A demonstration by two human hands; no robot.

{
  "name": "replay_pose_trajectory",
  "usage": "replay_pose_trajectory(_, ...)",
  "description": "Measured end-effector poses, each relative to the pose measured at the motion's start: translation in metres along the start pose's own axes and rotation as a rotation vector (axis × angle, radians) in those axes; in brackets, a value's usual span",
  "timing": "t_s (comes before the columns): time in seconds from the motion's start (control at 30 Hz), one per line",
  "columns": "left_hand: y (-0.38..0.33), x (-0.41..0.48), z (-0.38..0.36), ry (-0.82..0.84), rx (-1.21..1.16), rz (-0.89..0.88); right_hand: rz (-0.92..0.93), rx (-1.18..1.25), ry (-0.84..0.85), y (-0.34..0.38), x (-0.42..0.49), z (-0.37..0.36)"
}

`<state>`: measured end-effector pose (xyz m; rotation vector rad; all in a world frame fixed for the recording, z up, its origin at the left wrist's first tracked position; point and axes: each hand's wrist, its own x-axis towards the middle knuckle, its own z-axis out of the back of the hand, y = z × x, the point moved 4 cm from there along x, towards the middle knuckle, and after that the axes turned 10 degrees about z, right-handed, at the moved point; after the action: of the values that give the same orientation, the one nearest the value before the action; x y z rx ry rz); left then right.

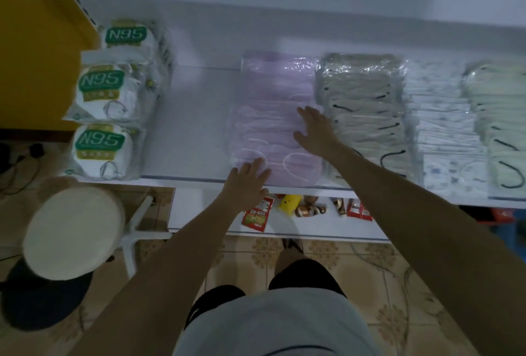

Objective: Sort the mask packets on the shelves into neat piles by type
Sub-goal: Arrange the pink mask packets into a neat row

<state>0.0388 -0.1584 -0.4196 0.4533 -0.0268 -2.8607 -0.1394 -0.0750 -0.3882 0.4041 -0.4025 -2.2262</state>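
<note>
Two hands are resting flat on the pile of lilac mask packets (270, 116), which is lying about midway along the white shelf (193, 128). The left hand (247, 179) is pressing on the near left corner of that pile, fingers straight and slightly spread, grasping nothing. The right hand (314, 128) is lying farther back along the pile's right edge, likewise released with its fingers extended, its outer side close to the next pile.

Just beside the lilac pile on the right, the grey mask packets (364, 105) with black ear loops are sitting in clear wrapping, their edge meeting or nearly meeting the lilac one. Beyond them the white patterned mask packets (447, 139) are lying in an overlapping row, and the pale green mask packets (503, 116) are running out of view at the right edge.

Well apart to the left, across a bare stretch of shelf, the N95 packets (99, 145) are standing in three stacks, one behind another, with a yellow box (37, 57) just beside them.

Below, a lower shelf (313, 230) is carrying a red sachet (256, 213), a yellow packet (290, 203) and a few small items too blurred to name. At lower left a round cream stool (74, 230) is standing on the tiled floor (370, 264).
</note>
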Motion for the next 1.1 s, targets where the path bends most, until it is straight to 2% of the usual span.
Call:
replay_pose_trajectory(0.17, -0.001, 0.022, 0.011, -0.114, -0.026, 0.045, 0.064, -0.068, 0.003, -0.007, 0.057, 0.012)
replay_pose_trajectory(0.33, -0.005, 0.03, 0.01, -0.276, 0.004, 0.046, 0.053, -0.043, 0.115, -0.016, 0.09, 0.002)
replay_pose_trajectory(0.57, -0.013, 0.036, 0.012, -0.333, -0.043, 0.11, 0.031, -0.008, 0.038, -0.021, 0.106, 0.004)
replay_pose_trajectory(0.7, -0.011, 0.041, 0.009, -0.261, -0.103, 0.158, 0.024, -0.02, 0.153, -0.019, 0.111, 0.006)
replay_pose_trajectory(0.8, -0.01, 0.044, 0.006, -0.331, -0.065, 0.127, 0.031, -0.109, 0.267, -0.014, 0.108, 0.014)
replay_pose_trajectory(0.87, -0.01, 0.046, -0.005, -0.377, -0.096, 0.115, 0.044, -0.052, 0.312, -0.015, 0.109, 0.016)
replay_pose_trajectory(0.97, -0.017, 0.045, -0.016, -0.51, -0.141, 0.134, 0.059, 0.094, 0.307, -0.014, 0.11, 0.017)
replay_pose_trajectory(1.1, -0.022, 0.051, -0.02, -0.572, -0.172, 0.181, 0.156, 0.062, 0.204, -0.006, 0.113, 0.029)
